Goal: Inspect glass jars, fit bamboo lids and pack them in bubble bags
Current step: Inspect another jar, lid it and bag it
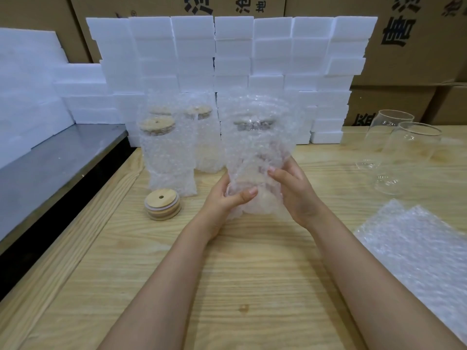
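A glass jar (255,157), already capped with a bamboo lid (254,125), is held upright inside a bubble bag (252,107) over the middle of the wooden surface (252,274). The bag's lower part is gripped from both sides: the left hand (227,195) is curled round it with the thumb laid across the front, and the right hand (295,193) is wrapped round the opposite side. Whether the base rests on the surface cannot be told.

Several risks can be judged from here. The jar is grasped only through slippery film and low down, so it could slide or tip within the bag if the grip is loosened. The bag's mouth appears open above the lid, so the jar could be shed if the bundle is tilted. The lid could be knocked askew if the film is pulled down hard.

Two packed jars (166,152) are stood close on the left, with a stack of spare lids (162,203) in front of them; these could be bumped by a careless leftward placement. Two bare glass jars (404,152) on the right could be toppled by a sweeping forearm. Flat bubble bags (417,248) are lain beside the right forearm.
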`<action>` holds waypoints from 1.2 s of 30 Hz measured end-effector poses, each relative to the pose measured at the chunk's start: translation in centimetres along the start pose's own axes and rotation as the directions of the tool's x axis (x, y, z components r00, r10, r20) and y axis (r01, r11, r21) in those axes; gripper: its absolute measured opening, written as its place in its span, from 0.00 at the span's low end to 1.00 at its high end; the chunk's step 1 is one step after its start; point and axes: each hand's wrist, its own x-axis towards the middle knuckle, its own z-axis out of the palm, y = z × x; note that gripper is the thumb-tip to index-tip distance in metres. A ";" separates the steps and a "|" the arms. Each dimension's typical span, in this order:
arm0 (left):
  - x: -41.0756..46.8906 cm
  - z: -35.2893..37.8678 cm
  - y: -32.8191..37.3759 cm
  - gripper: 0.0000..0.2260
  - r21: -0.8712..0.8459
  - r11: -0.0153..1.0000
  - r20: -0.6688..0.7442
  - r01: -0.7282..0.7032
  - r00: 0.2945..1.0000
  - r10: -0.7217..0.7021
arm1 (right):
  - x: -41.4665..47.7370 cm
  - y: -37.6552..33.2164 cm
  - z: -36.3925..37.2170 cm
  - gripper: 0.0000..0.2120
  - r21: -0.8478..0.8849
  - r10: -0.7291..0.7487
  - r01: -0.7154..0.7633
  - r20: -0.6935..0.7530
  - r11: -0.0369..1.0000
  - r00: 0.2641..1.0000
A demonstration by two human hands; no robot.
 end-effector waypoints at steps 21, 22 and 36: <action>-0.6 -2.5 -0.9 0.12 0.557 0.812 -0.606 -0.174 0.583 0.541 | 2.6 4.3 1.2 0.46 -0.438 0.004 -0.090 -0.193 0.894 0.981; -0.4 -2.7 -0.8 0.12 0.555 0.815 -0.626 -0.164 0.563 0.540 | 3.3 4.4 1.7 0.45 -0.447 0.003 -0.090 -0.192 0.890 0.981; 0.6 -2.6 -1.4 0.10 0.586 0.800 -0.616 -0.132 0.568 0.545 | 9.2 7.3 6.7 0.53 -0.463 0.032 -0.126 -0.205 0.877 0.978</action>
